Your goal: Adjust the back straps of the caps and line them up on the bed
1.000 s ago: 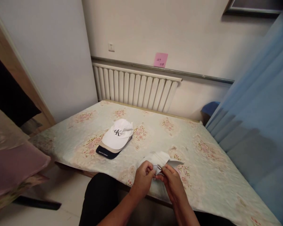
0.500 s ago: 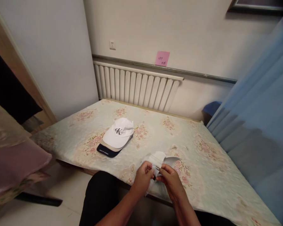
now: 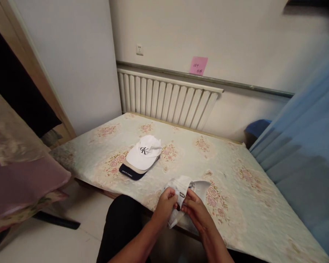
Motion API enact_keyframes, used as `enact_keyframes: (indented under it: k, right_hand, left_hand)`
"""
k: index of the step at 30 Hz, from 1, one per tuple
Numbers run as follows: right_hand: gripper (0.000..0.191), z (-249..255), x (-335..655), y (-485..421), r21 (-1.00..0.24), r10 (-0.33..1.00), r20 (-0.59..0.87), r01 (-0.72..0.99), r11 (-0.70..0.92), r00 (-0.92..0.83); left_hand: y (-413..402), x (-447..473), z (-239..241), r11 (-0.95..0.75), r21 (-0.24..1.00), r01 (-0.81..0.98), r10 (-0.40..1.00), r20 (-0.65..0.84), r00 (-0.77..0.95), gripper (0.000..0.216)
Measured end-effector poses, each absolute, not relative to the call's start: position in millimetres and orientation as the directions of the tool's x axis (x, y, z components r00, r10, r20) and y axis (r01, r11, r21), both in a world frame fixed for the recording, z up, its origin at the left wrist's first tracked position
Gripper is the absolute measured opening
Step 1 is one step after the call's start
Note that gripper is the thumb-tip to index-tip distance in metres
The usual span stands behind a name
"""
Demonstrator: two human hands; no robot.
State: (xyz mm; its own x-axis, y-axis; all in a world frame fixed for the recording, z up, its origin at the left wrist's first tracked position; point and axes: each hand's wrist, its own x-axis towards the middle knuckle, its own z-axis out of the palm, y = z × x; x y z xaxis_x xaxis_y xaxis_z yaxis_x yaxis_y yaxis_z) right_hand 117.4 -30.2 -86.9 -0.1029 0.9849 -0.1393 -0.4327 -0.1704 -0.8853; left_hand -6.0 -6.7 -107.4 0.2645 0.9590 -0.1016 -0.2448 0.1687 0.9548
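Observation:
A white baseball cap is between my hands at the near edge of the bed, its brim pointing right. My left hand pinches the cap's back strap beside a small metal buckle. On the other side of the buckle, my right hand is closed on the strap and cap edge, its fingertips partly hidden. Left of my hands lies a stack of caps: a white cap with a black CK logo on top, a beige brim under it and a dark navy brim at the bottom.
The bed has a pale floral cover. Behind it are a white radiator and a pink note on the wall. A blue curtain hangs at the right. Draped cloths are at the left, and my knee is in front.
The view has shifted slightly left. My right fingers have moved off the metal buckle to the cap's edge, so the buckle shows more clearly. My left hand keeps its pinch.

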Motion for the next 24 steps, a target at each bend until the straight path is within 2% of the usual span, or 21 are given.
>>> enact_keyframes:
  k: [8, 13, 24]
  right_hand:
    - [0.039, -83, 114, -29, -0.867, 0.987, -0.110, -0.473, -0.155, -0.120]
    - [0.040, -87, 117, -30, -0.857, 0.977, -0.134, -0.475, -0.199, -0.168]
    - [0.034, -101, 120, -30, -0.847, 0.987, -0.141, -0.507, -0.161, -0.077]
  left_hand:
    - [-11, -7, -110, 0.194, 0.948, -0.252, 0.954, -0.123, 0.273, 0.009]
    - [-12, -8, -109, 0.216, 0.939, -0.269, 0.949, -0.138, 0.282, 0.010]
    - [-17, -8, -105, 0.250, 0.929, -0.271, 0.942, -0.169, 0.291, 0.015]
